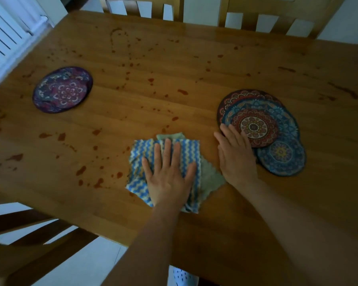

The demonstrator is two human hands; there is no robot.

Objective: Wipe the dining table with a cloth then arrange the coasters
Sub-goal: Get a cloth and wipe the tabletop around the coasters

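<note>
A blue, yellow and white zigzag cloth (142, 153) lies on the wooden dining table (174, 65) near its front edge. My left hand (168, 174) presses flat on the cloth with straight fingers. My right hand (235, 153) rests flat beside it, fingertips touching the edge of a pile of overlapping round patterned coasters (258, 122). A blue coaster (282, 156) sticks out at the pile's lower right. A single purple coaster (62, 89) lies apart at the left. Reddish-brown drops and smears (81, 170) dot the tabletop.
Two wooden chairs (277, 15) stand at the table's far side and another chair (39, 234) at the near left. A white radiator (6, 36) is on the wall at upper left.
</note>
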